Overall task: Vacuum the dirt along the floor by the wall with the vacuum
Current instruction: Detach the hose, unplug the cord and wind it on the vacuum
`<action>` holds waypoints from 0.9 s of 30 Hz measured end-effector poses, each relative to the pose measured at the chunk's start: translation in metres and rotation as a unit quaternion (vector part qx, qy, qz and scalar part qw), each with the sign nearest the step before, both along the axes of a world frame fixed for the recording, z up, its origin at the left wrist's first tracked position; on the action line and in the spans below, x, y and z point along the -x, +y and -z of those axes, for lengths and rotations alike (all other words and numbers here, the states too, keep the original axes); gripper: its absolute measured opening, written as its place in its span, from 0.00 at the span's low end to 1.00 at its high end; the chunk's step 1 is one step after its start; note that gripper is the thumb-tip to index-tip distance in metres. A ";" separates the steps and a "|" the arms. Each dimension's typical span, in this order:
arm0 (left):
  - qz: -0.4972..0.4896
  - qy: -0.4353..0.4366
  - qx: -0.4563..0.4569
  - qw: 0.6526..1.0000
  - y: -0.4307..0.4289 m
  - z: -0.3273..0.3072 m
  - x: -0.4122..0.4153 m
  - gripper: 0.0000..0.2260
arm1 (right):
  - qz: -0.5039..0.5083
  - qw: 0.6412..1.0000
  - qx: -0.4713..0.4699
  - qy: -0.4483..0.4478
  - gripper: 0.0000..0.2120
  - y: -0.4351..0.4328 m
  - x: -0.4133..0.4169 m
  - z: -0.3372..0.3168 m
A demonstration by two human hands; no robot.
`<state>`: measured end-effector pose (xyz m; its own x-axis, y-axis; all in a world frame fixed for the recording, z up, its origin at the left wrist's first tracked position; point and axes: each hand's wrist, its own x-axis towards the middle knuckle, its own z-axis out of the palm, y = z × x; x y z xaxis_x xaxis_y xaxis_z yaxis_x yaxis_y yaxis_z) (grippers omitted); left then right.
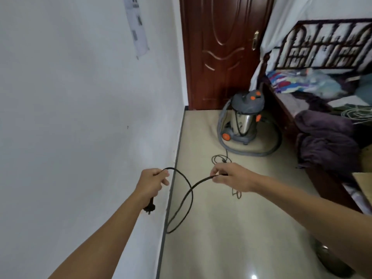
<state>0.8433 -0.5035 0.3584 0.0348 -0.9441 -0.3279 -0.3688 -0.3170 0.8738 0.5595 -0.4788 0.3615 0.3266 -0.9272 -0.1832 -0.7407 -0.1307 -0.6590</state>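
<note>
A grey and steel canister vacuum (pixel 242 117) with orange knobs stands on the floor near the brown door, its grey hose (pixel 259 152) curled round it. Its black power cord (pixel 186 198) runs from the vacuum to my hands and hangs in a loop between them. My left hand (pixel 152 183) grips the cord near its end, and the black plug (pixel 149 207) dangles below that wrist, close to the white wall. My right hand (pixel 227 177) pinches the cord further along, with a few coils hanging under it.
A white wall (pixel 80 117) with a dark skirting strip (pixel 171 198) runs along the left. The closed brown door (pixel 223 53) is at the far end. A dark wooden bed (pixel 302 125) piled with purple blankets and clothes lines the right side. Glossy beige tiles lie between.
</note>
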 end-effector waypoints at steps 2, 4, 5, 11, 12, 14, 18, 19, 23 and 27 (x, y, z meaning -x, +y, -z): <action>0.027 0.019 0.008 0.999 -0.015 -0.006 0.013 0.09 | -0.017 1.000 -0.004 -0.018 0.05 -0.007 -0.012 -0.015; 0.064 0.027 0.017 0.997 -0.027 -0.010 0.029 0.08 | -0.015 1.000 0.002 -0.023 0.07 -0.014 -0.017 -0.026; 0.084 0.033 0.018 0.996 -0.031 -0.012 0.038 0.09 | -0.002 0.999 0.008 -0.040 0.07 -0.019 -0.018 -0.029; 0.141 0.106 -0.050 0.983 -0.057 -0.014 0.087 0.13 | 0.119 0.984 0.084 -0.103 0.04 -0.062 0.009 -0.022; 0.143 0.100 -0.057 0.983 -0.062 -0.016 0.090 0.14 | 0.114 0.986 0.088 -0.084 0.07 -0.066 0.016 -0.016; 0.140 0.088 -0.058 0.985 -0.082 -0.021 0.096 0.16 | 0.114 0.990 0.083 -0.008 0.12 -0.082 0.041 0.006; 0.037 0.119 -0.045 0.991 -0.147 -0.037 0.083 0.18 | 0.241 0.959 0.056 0.136 0.15 -0.125 0.126 0.064; -0.007 0.137 -0.043 0.990 -0.164 -0.040 0.075 0.18 | 0.281 0.948 0.028 0.144 0.15 -0.135 0.157 0.078; -0.137 0.159 -0.034 0.977 -0.221 -0.043 0.052 0.18 | 0.349 0.917 -0.112 0.158 0.19 -0.162 0.257 0.124; -0.116 0.101 -0.036 0.987 -0.248 -0.026 0.089 0.16 | 0.265 0.933 -0.115 0.214 0.22 -0.208 0.262 0.126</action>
